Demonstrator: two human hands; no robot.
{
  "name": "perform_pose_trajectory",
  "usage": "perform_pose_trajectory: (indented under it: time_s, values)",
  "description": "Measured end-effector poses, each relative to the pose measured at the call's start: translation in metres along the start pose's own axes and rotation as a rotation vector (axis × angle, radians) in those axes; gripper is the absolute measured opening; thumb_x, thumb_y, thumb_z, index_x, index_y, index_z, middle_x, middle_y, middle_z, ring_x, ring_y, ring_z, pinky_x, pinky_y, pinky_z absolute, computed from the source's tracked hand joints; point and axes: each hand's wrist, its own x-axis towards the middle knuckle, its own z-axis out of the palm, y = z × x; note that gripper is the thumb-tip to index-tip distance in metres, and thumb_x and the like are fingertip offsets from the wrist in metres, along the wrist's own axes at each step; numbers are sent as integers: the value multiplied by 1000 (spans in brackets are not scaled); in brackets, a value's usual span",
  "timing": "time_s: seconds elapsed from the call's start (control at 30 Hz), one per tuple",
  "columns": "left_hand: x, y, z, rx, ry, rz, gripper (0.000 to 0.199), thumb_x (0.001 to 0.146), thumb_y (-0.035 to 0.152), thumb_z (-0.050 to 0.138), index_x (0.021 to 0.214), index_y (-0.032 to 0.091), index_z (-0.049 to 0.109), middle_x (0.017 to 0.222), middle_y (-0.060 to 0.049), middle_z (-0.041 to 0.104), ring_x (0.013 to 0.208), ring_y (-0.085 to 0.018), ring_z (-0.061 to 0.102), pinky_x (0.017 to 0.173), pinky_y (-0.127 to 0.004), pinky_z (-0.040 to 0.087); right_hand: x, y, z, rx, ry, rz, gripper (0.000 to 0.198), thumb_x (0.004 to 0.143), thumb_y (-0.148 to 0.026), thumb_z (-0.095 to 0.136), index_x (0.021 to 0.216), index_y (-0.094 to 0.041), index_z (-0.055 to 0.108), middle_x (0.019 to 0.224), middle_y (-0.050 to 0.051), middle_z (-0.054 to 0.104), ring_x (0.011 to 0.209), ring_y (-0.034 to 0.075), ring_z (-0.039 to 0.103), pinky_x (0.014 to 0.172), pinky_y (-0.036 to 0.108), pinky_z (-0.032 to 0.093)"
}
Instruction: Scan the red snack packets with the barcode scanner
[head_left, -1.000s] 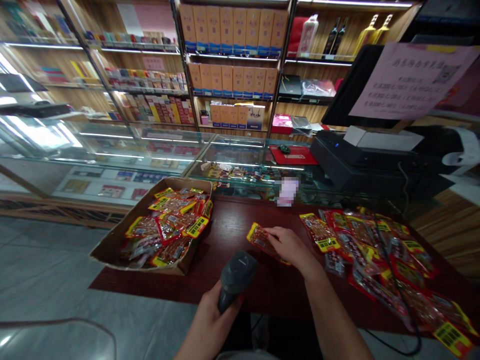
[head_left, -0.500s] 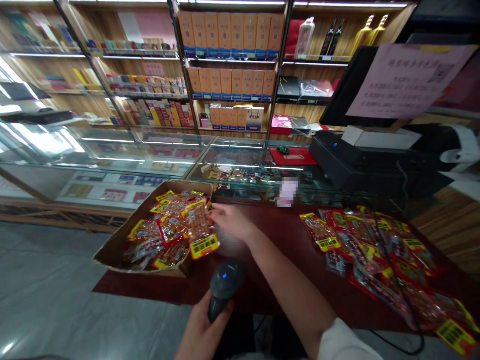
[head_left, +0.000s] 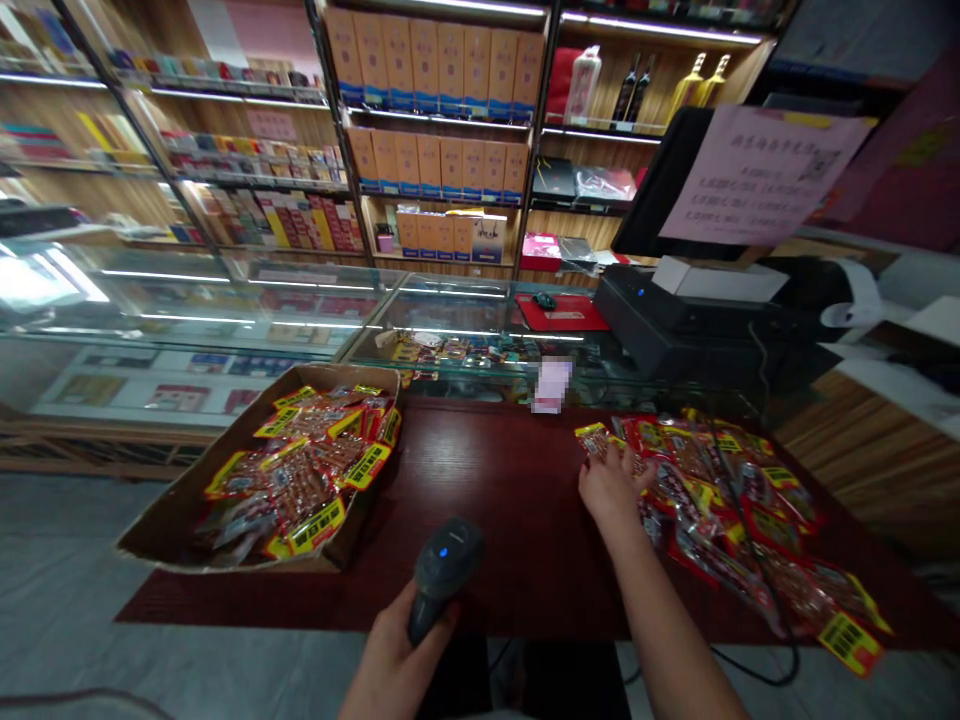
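In my left hand (head_left: 401,650) is a dark barcode scanner (head_left: 448,560) with a lit blue light, held above the table's front edge. My right hand (head_left: 611,490) reaches over a snack packet (head_left: 592,432) at the left end of the loose pile. Its fingers are spread and touch the packet, which they partly cover. To the left stands an open cardboard box (head_left: 154,530) full of red and yellow snack packets (head_left: 300,475).
Loose snack packets (head_left: 750,520) cover the table's right side, with a black cable (head_left: 739,500) across them. Behind are a glass display counter (head_left: 427,300), a blurred-out pale item (head_left: 553,385), a monitor (head_left: 667,180) with a paper sign, and shelves of boxes (head_left: 450,70).
My right hand has left a snack packet at the box and moved right to the loose pile. The scanner stays in my left hand. The view has shifted slightly right.
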Motion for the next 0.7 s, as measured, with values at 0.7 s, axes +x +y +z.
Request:
perform_pose_trajectory:
  time_s: [0.7]
  values:
    - [-8,17,-1,32,-84,47,28,83,32,59,98,13,73,84,-4,71,76,-21,59,74,-27,48,-36,-6,-13,470,-279,-191,35,91,-25,59,125,-22,65,120,10,68,105,21,70,91,31,50]
